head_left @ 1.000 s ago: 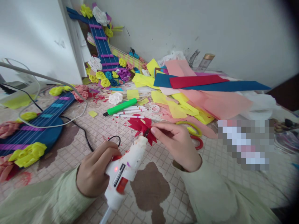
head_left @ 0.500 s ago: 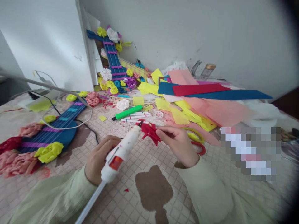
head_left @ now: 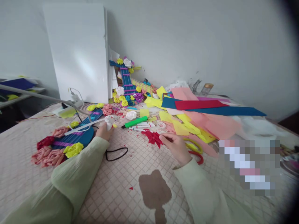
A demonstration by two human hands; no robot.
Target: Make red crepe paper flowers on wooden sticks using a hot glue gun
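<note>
My left hand (head_left: pixel 104 131) is closed around a white hot glue gun (head_left: pixel 108 119) next to the decorated guitar. The clear glue stick (head_left: pixel 85 126) sticks out of the gun's back over the blue paper guitar (head_left: pixel 87 137). Between thumb and fingers, my right hand (head_left: pixel 177 148) pinches the edge of a red paper flower (head_left: pixel 153 138) with pointed petals, held low over the table. Close by my right hand lie scissors (head_left: pixel 200 158) with yellow and red handles, partly hidden. A black cord (head_left: pixel 116 158) loops on the table beside my left sleeve.
White pens (head_left: pixel 143 125) and a green marker (head_left: pixel 136 122) lie behind the flower. Strips of blue paper (head_left: pixel 245 111) and sheets of pink paper (head_left: pixel 212 124) cover the right side. A second flowered guitar (head_left: pixel 127 82) leans by a white board (head_left: pixel 77 53). A power strip (head_left: pixel 63 110) stands at left.
My left hand has carried the glue gun away from the red flower, left and back toward the guitar. My right hand keeps its pinch on the flower. The view has shifted.
</note>
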